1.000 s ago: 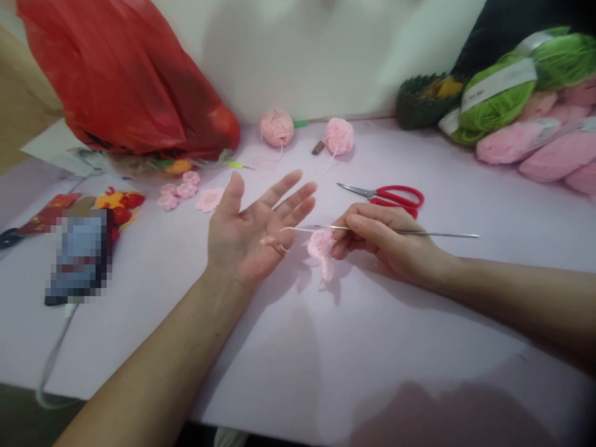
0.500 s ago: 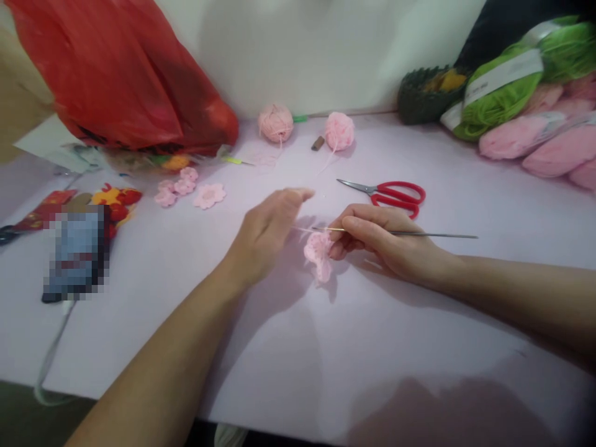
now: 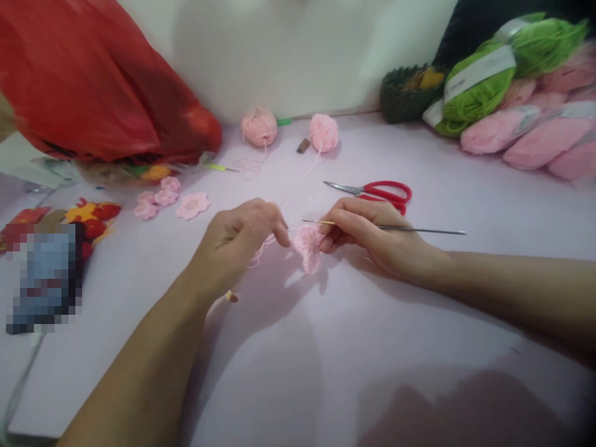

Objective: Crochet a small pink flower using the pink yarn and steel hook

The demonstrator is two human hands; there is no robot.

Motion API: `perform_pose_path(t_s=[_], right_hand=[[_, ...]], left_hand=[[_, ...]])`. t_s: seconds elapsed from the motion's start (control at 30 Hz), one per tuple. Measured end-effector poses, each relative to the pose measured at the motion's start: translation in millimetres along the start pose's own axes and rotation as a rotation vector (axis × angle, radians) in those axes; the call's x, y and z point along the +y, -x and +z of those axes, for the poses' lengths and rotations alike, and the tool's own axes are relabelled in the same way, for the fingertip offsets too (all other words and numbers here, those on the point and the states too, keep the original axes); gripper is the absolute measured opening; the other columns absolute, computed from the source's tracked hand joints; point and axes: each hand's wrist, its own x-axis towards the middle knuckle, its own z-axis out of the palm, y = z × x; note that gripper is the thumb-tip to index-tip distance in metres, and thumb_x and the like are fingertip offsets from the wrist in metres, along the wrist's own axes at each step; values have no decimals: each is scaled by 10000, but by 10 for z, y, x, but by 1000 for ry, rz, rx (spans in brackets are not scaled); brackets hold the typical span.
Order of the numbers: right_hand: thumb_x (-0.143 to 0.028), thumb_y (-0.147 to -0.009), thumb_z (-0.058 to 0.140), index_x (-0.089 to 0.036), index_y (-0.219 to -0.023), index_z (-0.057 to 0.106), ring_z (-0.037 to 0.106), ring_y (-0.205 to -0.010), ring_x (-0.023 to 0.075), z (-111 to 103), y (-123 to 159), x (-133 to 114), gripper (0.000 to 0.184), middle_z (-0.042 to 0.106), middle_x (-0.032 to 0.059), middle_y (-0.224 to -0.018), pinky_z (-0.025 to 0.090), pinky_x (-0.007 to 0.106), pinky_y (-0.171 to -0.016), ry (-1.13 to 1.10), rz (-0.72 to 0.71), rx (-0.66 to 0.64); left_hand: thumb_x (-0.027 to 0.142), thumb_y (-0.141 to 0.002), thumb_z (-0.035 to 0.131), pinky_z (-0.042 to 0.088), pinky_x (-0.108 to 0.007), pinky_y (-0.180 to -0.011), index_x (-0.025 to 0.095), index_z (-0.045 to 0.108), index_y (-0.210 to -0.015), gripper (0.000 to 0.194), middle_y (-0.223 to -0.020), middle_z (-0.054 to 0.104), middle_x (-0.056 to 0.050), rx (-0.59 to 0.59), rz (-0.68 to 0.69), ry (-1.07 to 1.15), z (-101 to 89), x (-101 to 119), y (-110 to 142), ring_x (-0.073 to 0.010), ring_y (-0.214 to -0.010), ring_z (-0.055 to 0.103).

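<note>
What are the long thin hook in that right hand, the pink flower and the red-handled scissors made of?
The crochet hook looks like steel, going by its thin grey metallic sheen. The pink flower appears crocheted from soft, matte yarn; its fibre is unclear. The scissors show shiny metal blades and glossy red handles, probably plastic.

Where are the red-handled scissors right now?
In the head view, the red-handled scissors lie just beyond the right hand, past the steel crochet hook it holds.
</note>
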Motion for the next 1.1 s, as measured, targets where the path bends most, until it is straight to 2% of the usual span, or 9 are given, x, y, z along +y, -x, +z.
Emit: perform_pose_path(t_s=[0.07,0.13,0.2,0.27,0.37,0.53,0.73,1.1], right_hand=[[-235,-981,498,-151,-808,684,693,-759,128,-2,1,-1,267,697,32,-790,578,235,-713,3,-12,-9],[-221,-981,494,-147,-819,683,692,-758,126,-5,1,6,260,696,32,-795,580,235,-716,2,-15,-29],[-221,-985,495,-149,-838,685,691,-761,123,-5,2,15,251,695,28,-798,581,234,-719,7,-14,-45],[-227,-990,493,-154,-849,685,691,-768,123,-3,5,22,250,697,26,-801,582,232,-722,13,-10,-57],[-238,-1000,481,-160,-841,682,697,-776,128,3,13,23,268,704,29,-797,585,234,-721,18,8,-69],[-230,-1006,464,-170,-822,677,702,-771,125,10,16,28,288,706,25,-795,591,232,-728,-13,22,-65],[-231,-1004,470,-193,-825,676,694,-756,119,13,12,70,276,686,4,-771,593,240,-729,-53,20,-63],[-263,-1007,486,-194,-799,648,692,-755,134,-2,0,91,272,680,6,-771,588,276,-721,-41,17,-45]], left_hand=[[614,-935,464,381,-295,-595,198,725,-747,526,-863,651,-52,-40,-44,-138,55,16,25,-142,-661,505],[604,-952,437,425,-305,-701,197,729,-851,510,-868,658,-47,-88,-122,-147,126,21,33,-178,-791,557],[577,-955,462,446,-323,-784,208,729,-974,456,-957,676,-49,-157,-199,21,198,9,28,-201,-903,583],[506,-928,571,453,-339,-850,232,691,-1149,372,-1044,672,-48,-222,-253,245,256,-18,16,-208,-974,598],[352,-859,711,460,-321,-818,240,597,-1322,490,-1002,663,-39,-233,-302,451,302,-58,1,-190,-931,619],[199,-809,744,431,-253,-647,215,580,-1339,555,-819,628,2,-207,-361,649,309,-60,-7,-127,-717,595],[78,-790,703,440,-233,-631,214,599,-1318,555,-826,649,5,-223,-388,747,304,-58,-19,-110,-702,606],[42,-793,693,439,-206,-611,204,613,-1310,548,-839,664,14,-219,-373,802,295,-84,-21,-74,-666,594]])
